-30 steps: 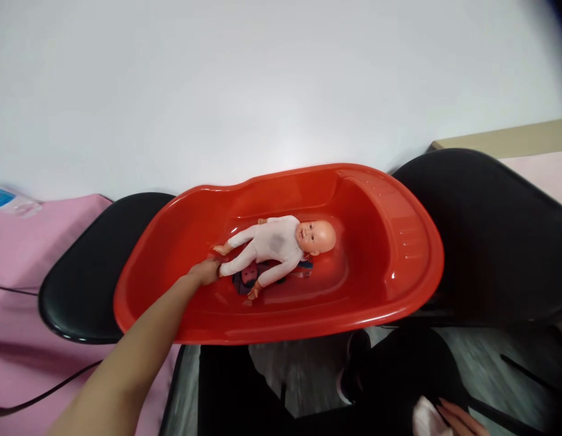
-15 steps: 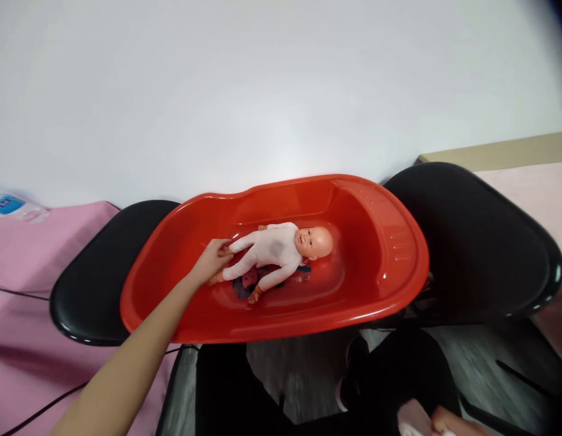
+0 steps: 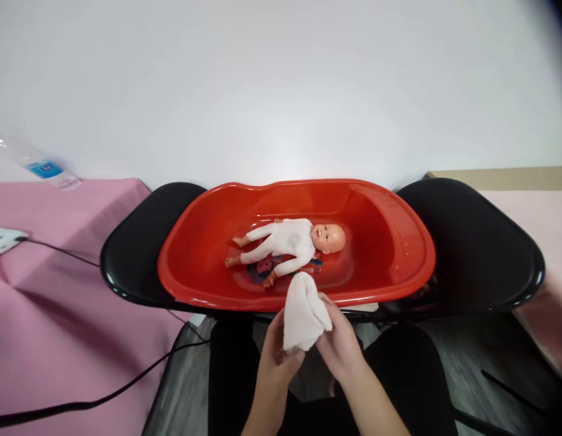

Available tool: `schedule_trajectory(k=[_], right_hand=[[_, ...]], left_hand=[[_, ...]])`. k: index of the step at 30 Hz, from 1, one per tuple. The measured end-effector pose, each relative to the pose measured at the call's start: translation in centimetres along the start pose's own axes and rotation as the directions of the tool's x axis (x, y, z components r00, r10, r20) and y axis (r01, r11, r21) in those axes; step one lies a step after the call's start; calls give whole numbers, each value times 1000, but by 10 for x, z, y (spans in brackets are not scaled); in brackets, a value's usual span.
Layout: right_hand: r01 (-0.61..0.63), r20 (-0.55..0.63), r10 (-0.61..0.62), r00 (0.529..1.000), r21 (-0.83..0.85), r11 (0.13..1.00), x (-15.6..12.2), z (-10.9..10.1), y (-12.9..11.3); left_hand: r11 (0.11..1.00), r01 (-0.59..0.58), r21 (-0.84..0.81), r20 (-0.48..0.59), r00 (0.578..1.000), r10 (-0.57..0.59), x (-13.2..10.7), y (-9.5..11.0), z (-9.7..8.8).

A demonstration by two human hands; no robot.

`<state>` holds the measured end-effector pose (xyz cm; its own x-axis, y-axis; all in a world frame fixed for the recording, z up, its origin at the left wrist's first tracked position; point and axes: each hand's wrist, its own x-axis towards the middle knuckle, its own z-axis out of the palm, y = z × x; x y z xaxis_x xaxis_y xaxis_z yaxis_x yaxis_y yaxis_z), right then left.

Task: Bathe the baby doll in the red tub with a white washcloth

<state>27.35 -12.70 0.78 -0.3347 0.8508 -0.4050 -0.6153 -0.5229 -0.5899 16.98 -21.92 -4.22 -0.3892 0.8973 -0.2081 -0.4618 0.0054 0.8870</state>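
Observation:
A folded white cloth point(image 3: 303, 315) is held between both hands, just in front of the near rim of the red baby bathtub point(image 3: 412, 254). My left hand point(image 3: 278, 351) grips its lower left side, with the thumb across the bottom. Against the cloth's right side, my right hand point(image 3: 338, 336) is closed; some of its fingers are hidden behind the cloth. In the tub lies a baby doll point(image 3: 290, 239) on its back, its bald head to the right and its legs to the left. It wears a white suit with a grey spot on the chest.
The tub rests across two black chairs, left point(image 3: 135, 254) and right point(image 3: 481, 254). On the left, a pink-covered table point(image 3: 94, 224) bears a plastic bottle point(image 3: 45, 166) and a white device point(image 3: 6, 239) with a black cable. A white wall point(image 3: 281, 91) stands behind.
My left hand has let go of the doll's foot and drawn back to the cloth. My right hand has come up from my lap with the cloth. The view has shifted.

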Motion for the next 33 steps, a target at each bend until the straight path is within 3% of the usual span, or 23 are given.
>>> schedule_trajectory(k=[3,5,8,10,13,16,19,22,25,29,31,33], right_hand=[[-5,128,15,992,-81,997,-8,-7,18],[60,202,-36,979,-115,992,-15,-15,25],[175,315,-93,945,-244,954,-26,-24,28],[254,373,-93,923,-411,875,-31,-28,26],[383,401,-154,903,-587,713,-34,-32,21],[434,382,-229,895,-630,644,-38,-37,15],[424,346,-256,903,-611,668,-44,-42,11],[358,288,-229,930,-570,740,-50,-45,12],[288,257,-180,949,-484,826,-53,-43,18],[213,312,-106,944,-335,918,-49,-37,26],[203,254,-108,961,-386,900,-44,-35,20],[213,200,-128,971,-497,841,-38,-33,4]], left_hand=[[996,-26,-90,-31,999,24,-12,-3,-5],[998,-16,-66,-28,1000,14,-15,2,-11],[987,-48,154,6,999,47,-14,9,-23],[920,-188,343,97,982,165,-10,10,-28],[687,-465,559,251,884,394,-8,9,-27],[451,-622,640,352,759,548,-11,8,-20],[338,-667,664,414,704,577,-17,10,-19],[277,-671,688,430,684,589,-20,13,-22],[218,-695,686,444,636,631,-21,13,-19],[95,-765,637,612,577,541,-21,20,-7],[126,-828,546,707,537,460,-10,38,-6],[278,-852,444,726,524,445,17,66,-8]])
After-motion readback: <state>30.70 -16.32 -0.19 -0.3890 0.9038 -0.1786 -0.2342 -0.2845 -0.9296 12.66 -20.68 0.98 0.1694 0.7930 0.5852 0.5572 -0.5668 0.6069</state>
